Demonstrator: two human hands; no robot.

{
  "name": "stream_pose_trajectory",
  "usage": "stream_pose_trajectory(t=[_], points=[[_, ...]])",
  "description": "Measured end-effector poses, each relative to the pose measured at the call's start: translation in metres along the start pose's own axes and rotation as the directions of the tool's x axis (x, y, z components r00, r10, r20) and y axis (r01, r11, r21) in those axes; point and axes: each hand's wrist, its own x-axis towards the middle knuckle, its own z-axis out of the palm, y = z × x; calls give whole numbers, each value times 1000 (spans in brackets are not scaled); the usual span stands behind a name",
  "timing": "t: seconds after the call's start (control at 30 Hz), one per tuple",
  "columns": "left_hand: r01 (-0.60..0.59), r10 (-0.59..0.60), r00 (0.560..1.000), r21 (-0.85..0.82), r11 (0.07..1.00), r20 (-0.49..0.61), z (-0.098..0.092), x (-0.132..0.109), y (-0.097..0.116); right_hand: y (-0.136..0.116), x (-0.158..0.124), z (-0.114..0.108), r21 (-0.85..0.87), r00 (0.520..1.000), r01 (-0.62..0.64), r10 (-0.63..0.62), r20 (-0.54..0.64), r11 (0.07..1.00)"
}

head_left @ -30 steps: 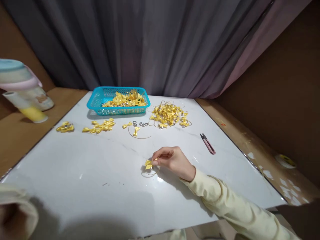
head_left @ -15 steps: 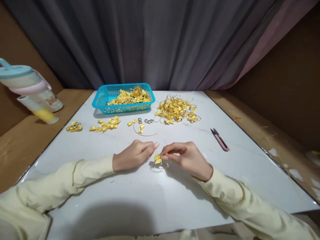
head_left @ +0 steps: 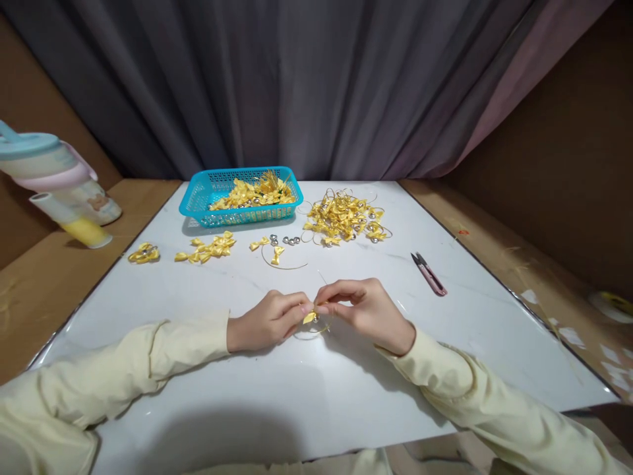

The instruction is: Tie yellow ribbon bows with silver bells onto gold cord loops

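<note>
The little yellow bow [head_left: 310, 317] is a tiny, shiny ribbon piece, kind of crumpled and tilted. It's pinched right where the fingers of the left hand [head_left: 267, 321] and right hand [head_left: 363, 310] meet, so it's half hidden, just above the white counter [head_left: 247, 402]. A thin gold wire loop [head_left: 307, 332] hangs off it and rests on the counter underneath. It's too small to make out more.

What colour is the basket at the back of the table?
Turquoise blue: the basket is plastic mesh with yellow bows inside. The head view shows it clearly.
</note>
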Motion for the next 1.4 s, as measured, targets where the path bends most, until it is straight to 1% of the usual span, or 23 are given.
stream_pose_trajectory(t=[0.1, 0.2, 0.4, 0.53, 0.63, 0.73, 0.83, 0.93, 1.03, 1.1, 1.13, 1.17, 1.23, 1.3, 1.4], points=[[43, -42, 999, -87, 995, 4, 1, 0, -1, 1, 0, 0, -6, 1000, 7, -7, -17, 1000], [52, -53, 999, -110, 993, -9, 2, 1, -1, 1, 0, -1, -6, 999, 21, -21, -27, 1000], [75, -79, 995, -77, 994, -52, 4, 1, 0, 2, -1, 0, -2, 998, 31, -31, -58, 1000], [52, -55, 996, -46, 998, -74, 4, 2, 0, 1, 0, 0, 20, 998, 21, -20, -60, 1000], [25, -24, 994, 11, 1000, -111, 3, 2, 0, -3, 2, -4, 29, 995, 7, -4, -104, 1000], [23, -13, 990, 74, 997, -143, 3, 3, -1, -6, 3, -11, 34, 986, -9, 15, -165, 999], [30, -15, 988, 92, 995, -154, 2, 3, -1, -9, 2, -17, 18, 981, -15, 19, -195, 1000], [52, -42, 986, 60, 997, -162, 2, 3, 1, -10, 1, -21, 10, 969, 32, -29, -246, 999], [94, -97, 980, -26, 995, -174, 3, 4, 2, -11, 0, -23, 47, 930, 123, -99, -354, 991], [126, -144, 974, -111, 986, -176, 4, 5, 3, -13, 0, -25, 102, 910, 182, -128, -395, 978], [142, -169, 970, -155, 978, -177, 4, 6, 3, -14, -1, -25, 132, 914, 190, -126, -384, 973], [157, -191, 966, -193, 969, -175, 4, 6, 4, -15, -1, -25, 161, 930, 178, -113, -349, 971], [174, -219, 960, -241, 955, -175, 4, 7, 5, -17, -3, -25, 193, 967, 114, -64, -245, 975], [184, -234, 956, -261, 948, -176, 4, 8, 5, -19, -5, -23, 185, 986, 58, -27, -165, 981], [202, -260, 952, -306, 930, -161, 3, 7, 3, -18, -8, -19, 109, 993, 44, -31, -114, 993]])
